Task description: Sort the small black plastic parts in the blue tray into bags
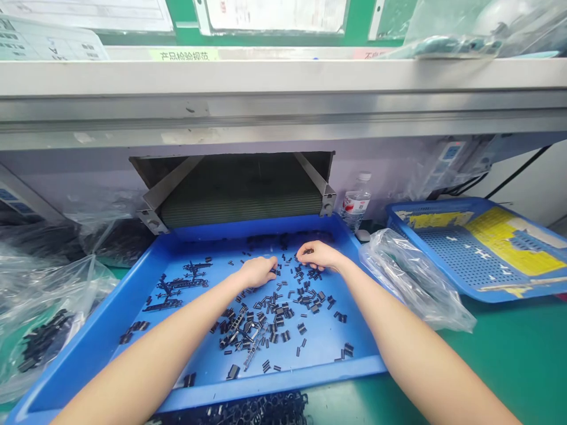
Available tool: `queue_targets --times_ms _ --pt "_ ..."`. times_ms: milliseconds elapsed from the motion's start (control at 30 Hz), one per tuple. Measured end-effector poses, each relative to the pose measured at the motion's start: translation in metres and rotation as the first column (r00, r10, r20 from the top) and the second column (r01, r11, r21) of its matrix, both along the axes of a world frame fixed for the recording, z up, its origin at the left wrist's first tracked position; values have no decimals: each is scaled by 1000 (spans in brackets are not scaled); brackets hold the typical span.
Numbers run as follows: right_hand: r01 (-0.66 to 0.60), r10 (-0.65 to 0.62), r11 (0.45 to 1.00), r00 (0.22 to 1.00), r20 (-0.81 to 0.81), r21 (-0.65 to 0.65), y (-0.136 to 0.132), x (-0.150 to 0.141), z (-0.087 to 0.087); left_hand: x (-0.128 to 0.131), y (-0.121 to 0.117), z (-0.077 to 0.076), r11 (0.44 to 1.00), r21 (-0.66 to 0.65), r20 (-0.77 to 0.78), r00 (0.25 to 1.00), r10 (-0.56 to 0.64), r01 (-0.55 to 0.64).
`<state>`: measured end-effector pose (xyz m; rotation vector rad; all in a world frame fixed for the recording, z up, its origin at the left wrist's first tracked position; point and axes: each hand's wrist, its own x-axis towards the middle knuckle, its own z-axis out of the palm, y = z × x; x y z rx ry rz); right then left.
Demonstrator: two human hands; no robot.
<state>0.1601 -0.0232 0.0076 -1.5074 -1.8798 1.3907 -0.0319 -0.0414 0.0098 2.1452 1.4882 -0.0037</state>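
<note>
Left hand [258,271] curved with its fingertips pointing down toward the tray floor, right hand [319,255] drawn into a loose pinch: both are partly closed, but we cannot tell whether either grasps anything, as a dark speck at the right fingertips is too small to settle it. Our hands sit just apart above scattered black plastic pieces [283,307], short, matte, boxy bars lying at every angle, with no shared long axis. Most spread below and between the hands, and a small clump lies nearer the right hand, just under it. Farther left, branched black runners [175,283] lie roughly crosswise.

All of this rests in a shallow blue plastic tray [270,382] on the green tabletop [509,354]. At its right, a crumpled clear plastic bag [411,280] touches the rim; a perforated blue tray [443,203] sits at upper right. Another bag of black parts [44,336] slumps at left. Behind stand a water bottle [357,203] and a ribbed belt [241,198].
</note>
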Motion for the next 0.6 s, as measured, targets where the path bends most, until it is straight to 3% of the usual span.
queue_targets --times_ms 133,267,433,600 --pt "-73 48 995 951 304 71 0 -14 -7 0 0 -8 999 22 -184 983 -24 29" --pt "-199 130 976 862 490 91 -2 -20 -2 1 0 -6 998 12 -259 965 -50 55" --pt "-260 182 965 773 608 42 -4 -23 2 3 -4 -6 998 38 -283 958 -40 52" --pt "-249 199 968 748 633 -10 -6 -24 2 2 -1 -14 997 76 -239 971 5 14"
